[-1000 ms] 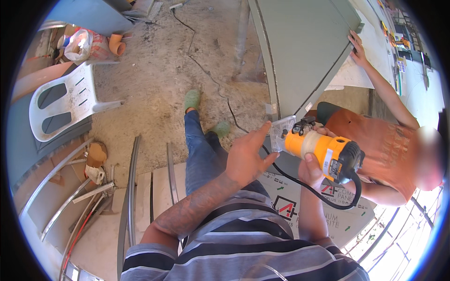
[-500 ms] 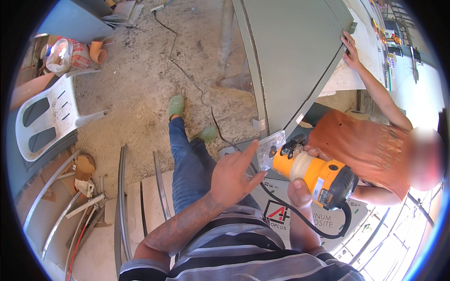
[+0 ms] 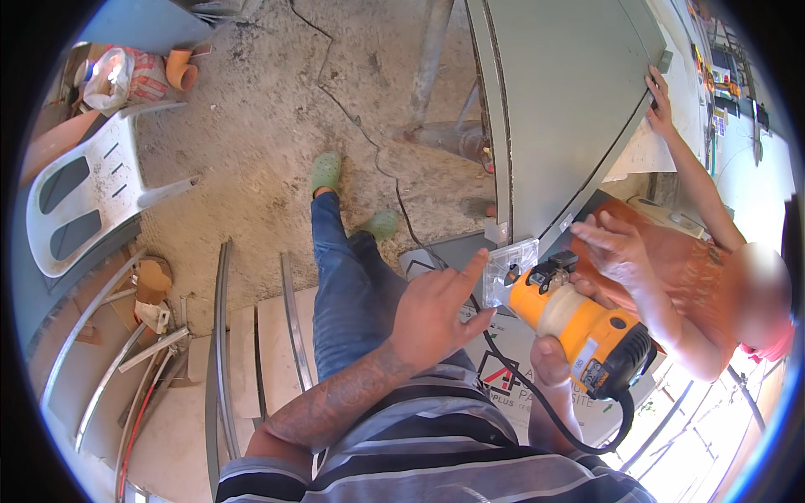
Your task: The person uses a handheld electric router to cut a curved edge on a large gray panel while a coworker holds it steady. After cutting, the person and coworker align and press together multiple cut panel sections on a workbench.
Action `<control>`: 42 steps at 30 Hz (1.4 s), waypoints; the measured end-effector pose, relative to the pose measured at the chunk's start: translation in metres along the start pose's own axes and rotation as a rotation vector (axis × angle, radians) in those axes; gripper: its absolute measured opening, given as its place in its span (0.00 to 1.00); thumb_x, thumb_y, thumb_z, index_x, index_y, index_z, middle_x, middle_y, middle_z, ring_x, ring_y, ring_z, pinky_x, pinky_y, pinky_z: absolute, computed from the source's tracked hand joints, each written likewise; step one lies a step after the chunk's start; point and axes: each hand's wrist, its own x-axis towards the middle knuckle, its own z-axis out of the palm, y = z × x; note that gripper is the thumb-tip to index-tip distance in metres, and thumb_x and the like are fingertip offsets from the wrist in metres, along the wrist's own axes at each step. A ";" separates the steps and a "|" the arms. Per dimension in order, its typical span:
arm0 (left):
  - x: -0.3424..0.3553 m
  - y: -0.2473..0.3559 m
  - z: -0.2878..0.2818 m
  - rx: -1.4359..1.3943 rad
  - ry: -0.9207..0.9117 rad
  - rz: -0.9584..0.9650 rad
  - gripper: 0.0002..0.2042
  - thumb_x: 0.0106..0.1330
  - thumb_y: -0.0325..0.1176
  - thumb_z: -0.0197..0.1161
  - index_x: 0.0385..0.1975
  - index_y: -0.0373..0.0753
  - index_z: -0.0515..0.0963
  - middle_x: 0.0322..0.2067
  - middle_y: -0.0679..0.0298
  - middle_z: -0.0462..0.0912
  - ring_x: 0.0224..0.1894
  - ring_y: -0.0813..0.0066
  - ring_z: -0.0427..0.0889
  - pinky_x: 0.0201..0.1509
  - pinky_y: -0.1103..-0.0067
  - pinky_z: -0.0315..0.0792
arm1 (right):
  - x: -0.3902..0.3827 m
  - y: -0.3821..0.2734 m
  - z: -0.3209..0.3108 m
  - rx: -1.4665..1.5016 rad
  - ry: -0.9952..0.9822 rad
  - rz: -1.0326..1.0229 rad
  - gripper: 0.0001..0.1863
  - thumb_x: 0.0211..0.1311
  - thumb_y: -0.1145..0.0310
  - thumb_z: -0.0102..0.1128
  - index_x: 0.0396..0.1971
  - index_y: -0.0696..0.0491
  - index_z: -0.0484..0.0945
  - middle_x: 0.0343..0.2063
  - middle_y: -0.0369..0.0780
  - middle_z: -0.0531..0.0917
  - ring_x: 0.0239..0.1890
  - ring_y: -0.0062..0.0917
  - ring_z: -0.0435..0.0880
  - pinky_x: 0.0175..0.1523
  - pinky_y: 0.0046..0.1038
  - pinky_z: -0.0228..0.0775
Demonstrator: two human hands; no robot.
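My right hand [image 3: 551, 362] grips a yellow and black router [image 3: 583, 335] with a black cord, tape round its body and a clear square base [image 3: 513, 261]. My left hand [image 3: 432, 314] is at the left edge of that base, fingers apart, index fingertip at the plastic, seemingly touching it. The base sits close to the near end of a grey-green panel [image 3: 562, 101] with a dark groove along its length. A co-worker in an orange shirt [image 3: 688, 285] has one hand [image 3: 658, 101] on the panel's far right edge and the other hand [image 3: 612, 247] raised beside the router.
A white plastic chair [image 3: 142, 201], a sack [image 3: 142, 84] and an orange pipe fitting [image 3: 183, 71] are at left. Long metal strips [image 3: 222, 335] lie lower left. A cable [image 3: 369, 142] crosses the dusty floor. A printed board [image 3: 516, 377] lies below the router.
The co-worker's near hand has risen from behind the router to above it, with fingers spread. The view has shifted slightly; my hands stay on and at the router in much the same way.
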 end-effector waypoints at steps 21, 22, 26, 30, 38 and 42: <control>0.007 -0.013 0.000 -0.028 -0.020 0.044 0.44 0.52 0.38 0.81 0.72 0.34 0.72 0.31 0.62 0.76 0.34 0.63 0.78 0.40 0.67 0.73 | 0.009 -0.005 0.006 0.029 -0.081 -0.052 0.46 0.56 0.57 0.76 0.72 0.51 0.62 0.61 0.42 0.75 0.69 0.39 0.71 0.79 0.49 0.57; 0.007 -0.014 0.000 -0.026 -0.016 0.041 0.44 0.52 0.38 0.81 0.72 0.34 0.72 0.31 0.62 0.76 0.34 0.63 0.78 0.40 0.67 0.73 | 0.010 -0.004 0.004 0.008 -0.106 -0.067 0.46 0.56 0.56 0.76 0.72 0.51 0.61 0.61 0.42 0.74 0.69 0.39 0.71 0.79 0.49 0.57; 0.010 -0.016 0.000 -0.035 0.019 0.038 0.42 0.49 0.38 0.84 0.68 0.35 0.77 0.28 0.63 0.76 0.31 0.63 0.79 0.42 0.68 0.77 | 0.013 0.004 0.003 0.016 -0.116 -0.121 0.47 0.56 0.55 0.77 0.72 0.50 0.61 0.60 0.42 0.75 0.68 0.39 0.71 0.79 0.49 0.57; 0.009 -0.015 0.000 -0.017 0.025 0.057 0.42 0.49 0.39 0.83 0.69 0.35 0.77 0.28 0.63 0.75 0.31 0.64 0.79 0.41 0.69 0.77 | 0.006 -0.001 0.005 -0.033 -0.060 -0.056 0.47 0.55 0.54 0.78 0.71 0.51 0.62 0.60 0.41 0.75 0.68 0.39 0.72 0.79 0.48 0.57; 0.011 -0.017 -0.002 -0.017 0.030 0.071 0.41 0.49 0.38 0.83 0.68 0.34 0.78 0.28 0.63 0.74 0.30 0.64 0.78 0.41 0.69 0.76 | 0.010 0.000 0.008 0.017 -0.056 -0.088 0.45 0.57 0.55 0.79 0.70 0.50 0.63 0.60 0.40 0.75 0.68 0.37 0.72 0.79 0.47 0.57; 0.013 -0.017 -0.004 -0.017 0.021 0.065 0.41 0.49 0.38 0.83 0.68 0.34 0.78 0.28 0.63 0.74 0.30 0.64 0.79 0.41 0.69 0.76 | 0.011 -0.005 0.009 0.016 -0.046 -0.031 0.47 0.55 0.54 0.83 0.69 0.50 0.62 0.60 0.41 0.74 0.68 0.38 0.72 0.79 0.46 0.59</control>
